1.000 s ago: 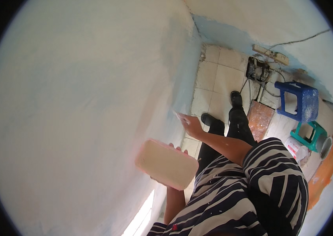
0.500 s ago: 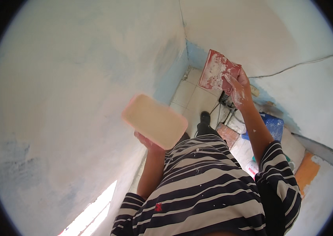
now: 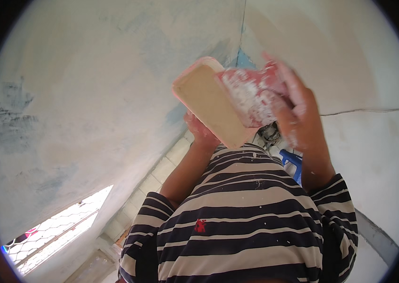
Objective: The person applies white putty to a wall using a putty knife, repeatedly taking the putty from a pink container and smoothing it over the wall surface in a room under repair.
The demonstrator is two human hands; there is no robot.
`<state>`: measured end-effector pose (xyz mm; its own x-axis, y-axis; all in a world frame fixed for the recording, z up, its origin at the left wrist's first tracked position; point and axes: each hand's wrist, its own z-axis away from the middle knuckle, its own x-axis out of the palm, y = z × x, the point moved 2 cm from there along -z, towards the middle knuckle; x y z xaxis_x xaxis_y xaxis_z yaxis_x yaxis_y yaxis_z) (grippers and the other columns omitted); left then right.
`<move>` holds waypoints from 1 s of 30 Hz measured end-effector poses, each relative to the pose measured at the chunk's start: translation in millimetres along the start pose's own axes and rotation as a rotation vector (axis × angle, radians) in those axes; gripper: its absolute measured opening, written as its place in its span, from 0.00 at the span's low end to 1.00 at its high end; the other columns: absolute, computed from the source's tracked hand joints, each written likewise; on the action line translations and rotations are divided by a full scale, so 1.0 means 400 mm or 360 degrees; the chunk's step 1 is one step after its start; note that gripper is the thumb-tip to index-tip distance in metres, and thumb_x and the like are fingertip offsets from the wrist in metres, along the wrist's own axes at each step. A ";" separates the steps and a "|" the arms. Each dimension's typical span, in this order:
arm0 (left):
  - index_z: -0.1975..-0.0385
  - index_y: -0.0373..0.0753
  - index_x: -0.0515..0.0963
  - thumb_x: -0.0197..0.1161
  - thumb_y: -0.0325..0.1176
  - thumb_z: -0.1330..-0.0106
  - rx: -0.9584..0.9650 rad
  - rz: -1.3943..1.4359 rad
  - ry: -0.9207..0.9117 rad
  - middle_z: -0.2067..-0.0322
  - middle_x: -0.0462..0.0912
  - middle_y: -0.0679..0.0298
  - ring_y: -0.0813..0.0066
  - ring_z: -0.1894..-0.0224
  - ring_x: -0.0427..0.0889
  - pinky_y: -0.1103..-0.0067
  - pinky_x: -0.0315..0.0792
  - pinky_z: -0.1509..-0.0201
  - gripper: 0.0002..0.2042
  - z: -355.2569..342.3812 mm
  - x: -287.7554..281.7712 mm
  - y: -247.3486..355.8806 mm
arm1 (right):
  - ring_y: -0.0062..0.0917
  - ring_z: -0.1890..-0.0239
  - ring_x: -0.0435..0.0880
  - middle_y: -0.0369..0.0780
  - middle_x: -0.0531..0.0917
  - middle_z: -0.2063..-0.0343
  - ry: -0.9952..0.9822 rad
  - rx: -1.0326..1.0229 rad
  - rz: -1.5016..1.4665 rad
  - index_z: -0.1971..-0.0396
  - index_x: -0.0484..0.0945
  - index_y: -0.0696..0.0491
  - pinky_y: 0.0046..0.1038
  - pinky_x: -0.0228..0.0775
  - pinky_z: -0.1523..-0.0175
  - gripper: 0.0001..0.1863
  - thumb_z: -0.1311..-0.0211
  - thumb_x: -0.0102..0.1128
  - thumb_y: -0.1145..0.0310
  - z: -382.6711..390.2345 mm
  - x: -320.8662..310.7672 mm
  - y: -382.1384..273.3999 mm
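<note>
Far left: patchy pale wall, blue-grey smears on it; bright window with grille low down. Next, left forearm comes out of a striped sleeve, angled up and to the right, elbow bent. Left hand is under/behind the lower-left side of a rectangular tray, pink-rimmed, beige face showing, gripping it from that side; fingers partly hidden. Tray is tilted, long side slanting down to the right, above the striped shirt. Red flat spreader, white-smeared, overlaps the tray's right side; contact with the face can't be confirmed. Right hand is closed around the spreader's right end, fingers folded over, whitish residue on the skin, motion-blurred. Part of a blue stool shows below, beside the right forearm, which runs nearly upright, wrist bent toward the tray. Far right: thin cable across the right-hand wall.
</note>
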<state>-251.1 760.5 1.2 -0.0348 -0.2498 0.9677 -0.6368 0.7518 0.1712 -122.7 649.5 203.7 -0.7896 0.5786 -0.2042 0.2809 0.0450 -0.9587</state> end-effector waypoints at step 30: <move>0.44 0.34 0.68 0.43 0.50 0.32 0.0132 -0.0155 0.0315 0.48 0.77 0.58 0.67 0.48 0.78 0.71 0.73 0.44 0.27 -0.020 0.039 -0.132 | 0.42 0.69 0.82 0.43 0.82 0.69 -0.0554 -0.0642 0.1234 0.41 0.65 0.54 0.38 0.74 0.60 0.33 0.51 0.60 0.75 -0.030 0.098 0.135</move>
<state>-211.7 721.9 8.6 0.1766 -0.1880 0.9662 -0.6911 0.6752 0.2577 -131.9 684.4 146.5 -0.4035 0.2925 -0.8670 0.9129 0.0654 -0.4028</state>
